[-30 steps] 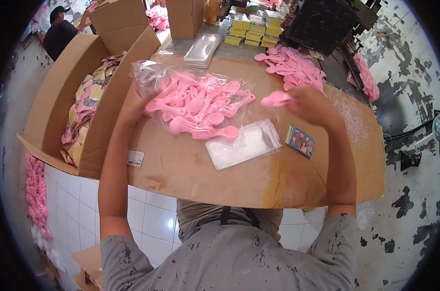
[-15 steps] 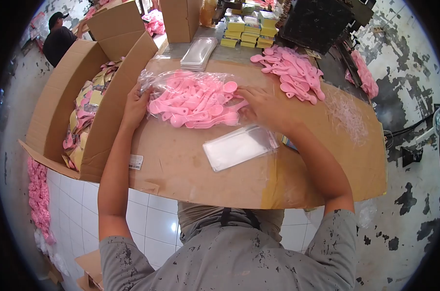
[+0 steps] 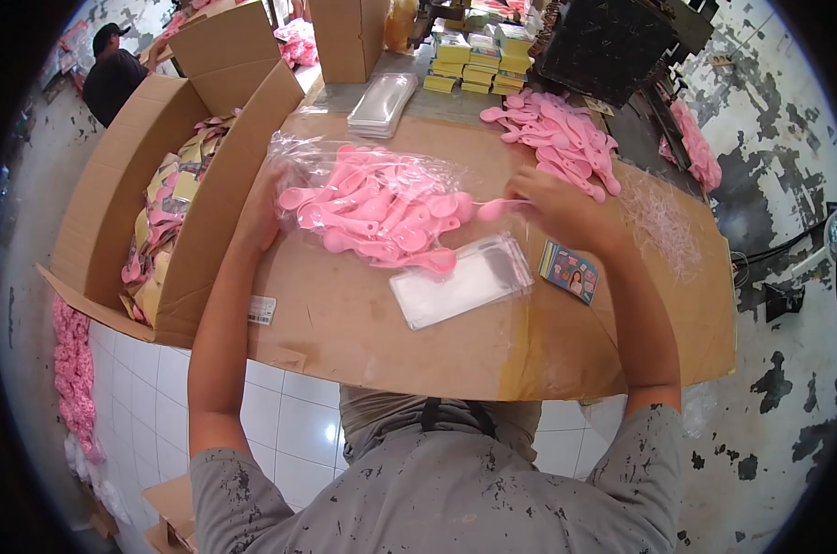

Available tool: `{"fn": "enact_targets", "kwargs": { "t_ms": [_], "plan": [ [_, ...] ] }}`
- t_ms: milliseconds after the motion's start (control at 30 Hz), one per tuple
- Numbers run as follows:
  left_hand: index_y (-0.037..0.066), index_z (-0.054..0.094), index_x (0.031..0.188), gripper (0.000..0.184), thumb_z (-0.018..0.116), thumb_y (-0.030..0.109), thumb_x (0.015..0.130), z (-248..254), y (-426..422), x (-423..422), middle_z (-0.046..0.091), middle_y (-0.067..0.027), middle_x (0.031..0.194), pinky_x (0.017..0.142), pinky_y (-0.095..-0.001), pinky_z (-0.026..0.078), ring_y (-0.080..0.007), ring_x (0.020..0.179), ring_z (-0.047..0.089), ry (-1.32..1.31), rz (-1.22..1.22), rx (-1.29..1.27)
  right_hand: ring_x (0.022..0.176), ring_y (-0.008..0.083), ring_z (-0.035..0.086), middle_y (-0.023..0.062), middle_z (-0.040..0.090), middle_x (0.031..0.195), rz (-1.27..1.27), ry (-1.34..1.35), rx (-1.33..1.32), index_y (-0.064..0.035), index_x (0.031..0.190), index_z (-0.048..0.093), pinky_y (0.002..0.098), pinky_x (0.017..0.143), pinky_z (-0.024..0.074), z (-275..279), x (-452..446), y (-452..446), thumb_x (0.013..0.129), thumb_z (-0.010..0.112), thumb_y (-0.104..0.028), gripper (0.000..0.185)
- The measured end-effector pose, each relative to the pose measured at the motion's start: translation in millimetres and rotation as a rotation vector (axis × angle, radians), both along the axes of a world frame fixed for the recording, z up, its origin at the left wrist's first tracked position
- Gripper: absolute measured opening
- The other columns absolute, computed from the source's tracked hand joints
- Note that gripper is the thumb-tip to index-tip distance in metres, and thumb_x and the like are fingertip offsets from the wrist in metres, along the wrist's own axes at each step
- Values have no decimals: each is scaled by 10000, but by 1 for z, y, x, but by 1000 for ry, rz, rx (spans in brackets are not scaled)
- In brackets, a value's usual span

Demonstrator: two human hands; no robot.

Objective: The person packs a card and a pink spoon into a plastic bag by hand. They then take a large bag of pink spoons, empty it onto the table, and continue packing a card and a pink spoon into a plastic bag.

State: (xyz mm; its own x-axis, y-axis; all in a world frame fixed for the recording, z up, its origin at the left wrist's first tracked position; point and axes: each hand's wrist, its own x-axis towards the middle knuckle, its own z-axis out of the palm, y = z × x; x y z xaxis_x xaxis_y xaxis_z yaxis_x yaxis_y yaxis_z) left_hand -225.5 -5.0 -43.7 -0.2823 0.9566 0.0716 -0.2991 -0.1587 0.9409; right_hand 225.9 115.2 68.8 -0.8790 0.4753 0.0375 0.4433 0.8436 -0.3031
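A clear plastic bag (image 3: 294, 155) full of pink plastic spoons (image 3: 381, 214) lies on the cardboard-covered table. At its left end my left hand (image 3: 263, 205) is closed on the bag; some of its fingers are hidden. To the right of the bag, my right hand (image 3: 566, 210) pinches the handle of one pink spoon (image 3: 495, 210), whose bowl points left toward the bag's right side. Just below the bag is a stack of clear plastic sleeves (image 3: 460, 282). A small pile of printed cards (image 3: 569, 272) sits below my right hand.
An open carton (image 3: 217, 198) of packed pink pieces stands at the left. Loose pink spoons (image 3: 561, 138) are heaped at the back right, beside stacked cards (image 3: 478, 60). More sleeves (image 3: 381, 103) lie behind the bag. Plastic scraps (image 3: 663, 222) lie right. Another person (image 3: 114, 78) is far left.
My right hand has moved right, away from the bag, with a pink spoon in it. The spoons in the bag have shifted toward me. The printed cards have come into view.
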Motion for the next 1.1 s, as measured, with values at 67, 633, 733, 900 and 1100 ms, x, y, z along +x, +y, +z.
{"fn": "enact_targets", "kwargs": {
  "t_ms": [67,633,733,900,1100],
  "plan": [
    [10,396,1509,588,630,263,1032,32,-16,30,540,-119,1462,1031,-326,501,-180,1277,576,521,-51,6,1028,326,602,138,604,1048,-69,-28,-25,-14,1082,610,397,896,485,21,17,9,974,625,-121,153],
    [34,670,1148,326,540,327,1092,12,-5,31,710,-22,986,711,-242,539,-74,819,647,290,97,-95,1293,331,539,141,565,1405,8,218,-48,-45,1335,600,426,1093,434,-38,-32,-12,897,703,-108,454],
    [35,668,1146,329,540,334,1091,18,-7,34,710,-23,991,720,-242,541,-75,830,653,300,104,-111,1235,326,570,135,581,1336,26,149,-68,-44,1330,612,406,1046,466,-45,-39,-9,886,744,-135,472],
    [34,664,1156,337,535,338,1092,21,-9,32,711,-25,1005,738,-242,543,-75,851,658,326,68,-125,1159,309,600,124,594,1241,-52,36,-170,-38,1260,659,400,975,507,-28,-36,-11,867,753,-110,410],
    [39,667,1154,331,535,337,1093,17,-6,30,710,-21,1005,736,-247,544,-73,851,657,309,52,-89,1018,304,652,124,652,1124,-8,122,-134,-38,1174,697,385,913,523,-22,-17,-2,839,751,-87,343]
  ]
}}
